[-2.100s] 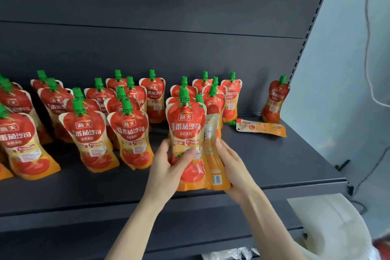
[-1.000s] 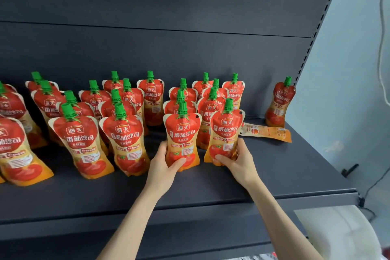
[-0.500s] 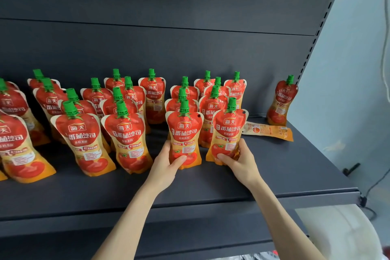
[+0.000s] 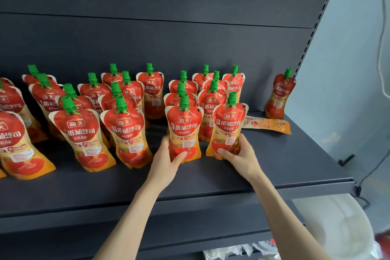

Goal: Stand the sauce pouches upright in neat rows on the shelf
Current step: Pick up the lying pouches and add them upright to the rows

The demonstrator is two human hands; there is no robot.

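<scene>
Several red and orange sauce pouches with green caps stand in rows on the dark shelf [image 4: 295, 167]. My left hand [image 4: 166, 159] grips the lower part of an upright front pouch [image 4: 184, 126], thumb across its front. My right hand [image 4: 240, 155] grips the base of the pouch beside it [image 4: 229, 124], also upright. One pouch [image 4: 267, 123] lies flat behind, to the right. Another pouch [image 4: 279, 95] stands alone by the right upright.
The shelf's front lip [image 4: 211, 194] runs below my forearms. A slotted upright post [image 4: 312, 34] closes the right end. A white bag [image 4: 341, 224] and plastic packaging [image 4: 242, 251] lie below the shelf. Bare shelf surface shows at the front right.
Both pouches went from held together near the shelf front to standing side by side in the front row. Over the last half second my hands barely shifted.
</scene>
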